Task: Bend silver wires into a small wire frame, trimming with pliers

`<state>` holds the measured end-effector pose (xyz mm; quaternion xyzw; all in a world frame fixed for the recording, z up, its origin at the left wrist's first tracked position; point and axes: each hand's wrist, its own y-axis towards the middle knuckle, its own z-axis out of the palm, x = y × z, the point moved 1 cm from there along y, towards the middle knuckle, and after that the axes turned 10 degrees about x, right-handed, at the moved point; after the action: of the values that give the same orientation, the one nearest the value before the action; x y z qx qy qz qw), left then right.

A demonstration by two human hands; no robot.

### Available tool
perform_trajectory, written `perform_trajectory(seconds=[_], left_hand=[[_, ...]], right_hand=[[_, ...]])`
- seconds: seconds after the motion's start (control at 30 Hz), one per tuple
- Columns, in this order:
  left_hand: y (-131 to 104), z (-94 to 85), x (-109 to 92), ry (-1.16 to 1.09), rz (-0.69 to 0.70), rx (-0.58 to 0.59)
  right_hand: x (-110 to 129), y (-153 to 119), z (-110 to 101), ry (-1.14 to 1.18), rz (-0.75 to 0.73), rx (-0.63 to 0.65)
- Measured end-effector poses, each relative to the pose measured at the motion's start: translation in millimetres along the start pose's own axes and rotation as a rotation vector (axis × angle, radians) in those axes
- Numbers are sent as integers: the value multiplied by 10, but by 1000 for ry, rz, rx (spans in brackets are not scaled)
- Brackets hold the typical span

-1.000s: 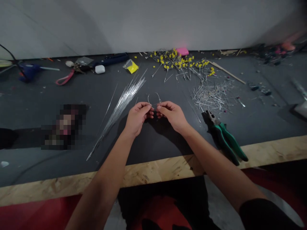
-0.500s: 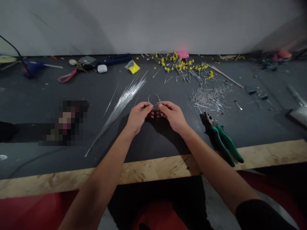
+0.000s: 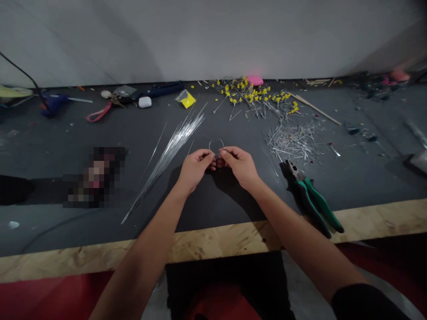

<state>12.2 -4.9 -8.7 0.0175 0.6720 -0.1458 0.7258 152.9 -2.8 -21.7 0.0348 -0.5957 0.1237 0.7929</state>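
A thin silver wire (image 3: 216, 140), bent into a loop, is pinched between both hands over the middle of the dark tabletop. My left hand (image 3: 197, 167) closes thumb and fingers on one side of it. On the other side, my right hand (image 3: 239, 165) pinches the wire too, its fingertips almost meeting the left ones. The wire ends are hidden by the fingers. A fanned bundle of straight wires (image 3: 173, 146) lies left of my hands. To the right rest pliers (image 3: 312, 195) with green and black handles, below a heap of short wire pieces (image 3: 293, 140).
Yellow-tipped wire stems (image 3: 250, 93) and a pink lump (image 3: 255, 80) lie along the wall. A yellow packet (image 3: 187, 99), a white case (image 3: 144, 102), keys with a pink strap (image 3: 99, 112) and a blue glue gun (image 3: 55, 104) are farther left. A wooden stick (image 3: 315, 109) lies back right.
The view has shifted slightly, so everything sits a little lower. My hands still pinch the wire; its loop now looks smaller and more evenly arched between them.
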Motion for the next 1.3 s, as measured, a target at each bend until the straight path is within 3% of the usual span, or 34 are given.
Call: perform_trajectory(seconds=[0.4,0.87,1.13,1.3], left_hand=[[-2,-38,-6,-83,-28,61],[-32,-67,17,-38,22,71],[-47,-80,-20,124,50,40],[-56,-70,-33,52,38,98]], right_hand=[[41,29,16,100,-1,-1],[82,0,11,-47,50,168],[145,-5,-15,58,145,214],[148,-14,-49,135,154,251]])
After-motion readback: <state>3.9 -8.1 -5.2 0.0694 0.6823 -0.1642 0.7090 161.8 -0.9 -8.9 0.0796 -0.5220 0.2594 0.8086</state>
